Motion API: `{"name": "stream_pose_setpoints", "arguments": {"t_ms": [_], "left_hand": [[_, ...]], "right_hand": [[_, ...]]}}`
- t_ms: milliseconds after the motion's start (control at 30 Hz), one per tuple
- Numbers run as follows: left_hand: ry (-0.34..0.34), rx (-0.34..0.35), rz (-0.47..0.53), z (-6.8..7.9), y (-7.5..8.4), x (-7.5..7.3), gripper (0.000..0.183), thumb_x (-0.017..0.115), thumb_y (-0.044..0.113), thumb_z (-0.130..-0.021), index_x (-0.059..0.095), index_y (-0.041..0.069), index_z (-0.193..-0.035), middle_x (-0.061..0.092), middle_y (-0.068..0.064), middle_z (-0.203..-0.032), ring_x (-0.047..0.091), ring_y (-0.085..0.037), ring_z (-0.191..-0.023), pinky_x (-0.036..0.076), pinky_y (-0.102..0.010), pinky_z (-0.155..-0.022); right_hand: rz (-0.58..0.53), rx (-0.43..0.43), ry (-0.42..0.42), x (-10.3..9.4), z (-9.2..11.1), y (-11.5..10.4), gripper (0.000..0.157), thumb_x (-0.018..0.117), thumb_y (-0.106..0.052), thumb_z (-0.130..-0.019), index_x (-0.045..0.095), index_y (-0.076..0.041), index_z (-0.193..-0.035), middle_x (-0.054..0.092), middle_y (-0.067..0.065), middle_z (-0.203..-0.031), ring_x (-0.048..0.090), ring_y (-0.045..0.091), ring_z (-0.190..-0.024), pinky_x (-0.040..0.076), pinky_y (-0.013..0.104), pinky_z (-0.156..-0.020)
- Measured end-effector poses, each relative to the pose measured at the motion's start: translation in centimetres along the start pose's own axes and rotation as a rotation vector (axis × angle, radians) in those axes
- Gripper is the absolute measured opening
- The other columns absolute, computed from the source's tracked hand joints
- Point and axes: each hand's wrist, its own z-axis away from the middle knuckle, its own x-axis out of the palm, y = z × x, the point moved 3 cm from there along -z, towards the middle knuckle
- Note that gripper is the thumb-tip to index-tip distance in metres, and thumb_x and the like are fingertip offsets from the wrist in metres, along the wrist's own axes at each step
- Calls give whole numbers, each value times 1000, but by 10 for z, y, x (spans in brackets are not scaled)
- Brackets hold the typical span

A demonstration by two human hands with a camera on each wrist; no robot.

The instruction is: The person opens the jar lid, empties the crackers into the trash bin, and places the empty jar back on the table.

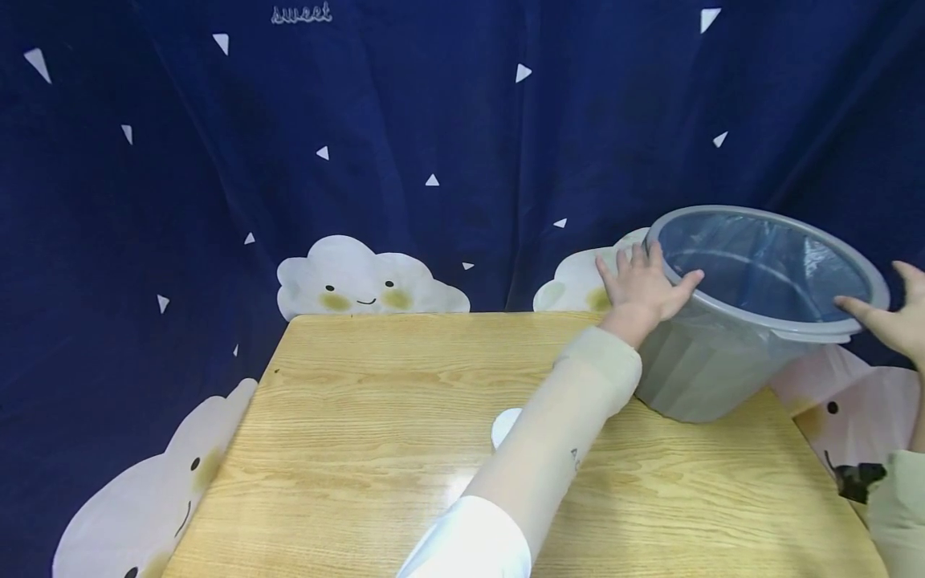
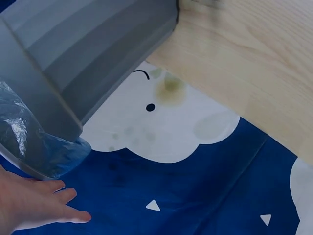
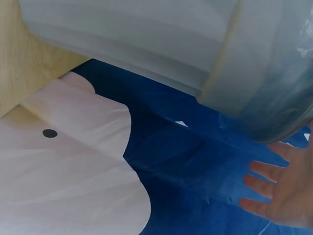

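A grey trash bin [image 1: 708, 369] stands at the table's far right, its round rim tilted toward me. A clear plastic liner [image 1: 766, 257] lines the inside and folds over the rim; its overhang shows in the left wrist view as a shiny film [image 2: 63, 154]. At the rim's left side is my left hand [image 1: 645, 289], fingers spread and straight, thumb along the edge. My right hand [image 1: 899, 317] is at the right side of the rim, its thumb reaching over the edge. In the right wrist view the right hand's fingers [image 3: 261, 187] are extended and spread below the rim.
The wooden table [image 1: 376, 433] reaches back to a dark blue curtain [image 1: 405, 104] printed with clouds and triangles. A round white thing [image 1: 503, 425] lies on the table, partly hidden behind my left forearm. A small black item [image 1: 858, 482] sits by my right sleeve.
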Motion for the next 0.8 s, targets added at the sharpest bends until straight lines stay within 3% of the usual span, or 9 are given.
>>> {"name": "stream_pose_setpoints", "arguments": {"t_ms": [167, 467, 567, 800], "left_hand": [[3, -44, 53, 1, 2, 2, 77, 21, 79, -79, 17, 39, -144, 27, 18, -144, 19, -8, -135, 10, -45, -109], [11, -109, 87, 1, 3, 4, 80, 35, 79, -75, 18, 39, -142, 29, 13, -143, 23, -11, -134, 15, -45, -107], [-5, -121, 86, 0, 3, 4, 82, 35, 80, -74, 17, 40, -143, 28, 14, -144, 23, -11, -134, 15, -45, -107], [-20, -130, 108, 1, 1, 4, 85, 36, 81, -72, 15, 41, -143, 27, 13, -144, 24, -12, -134, 17, -46, -107]], "right_hand": [[23, 54, -20, 16, -20, 35, 95, 62, -43, -81, 1, -11, -147, -1, 20, -151, 0, 40, -137, 10, 57, -107], [19, 88, -58, 16, -20, 38, 91, 55, -38, -85, -7, -12, -146, -8, 20, -150, -5, 40, -136, 8, 58, -107], [13, 95, -74, 12, -12, 25, 86, 50, -35, -87, -8, -11, -146, -9, 20, -150, -6, 40, -136, 7, 56, -108], [-46, 106, -130, -11, 26, -44, 82, 41, -44, -89, -2, 1, -143, -2, 27, -147, -2, 42, -136, 3, 49, -110]]}}
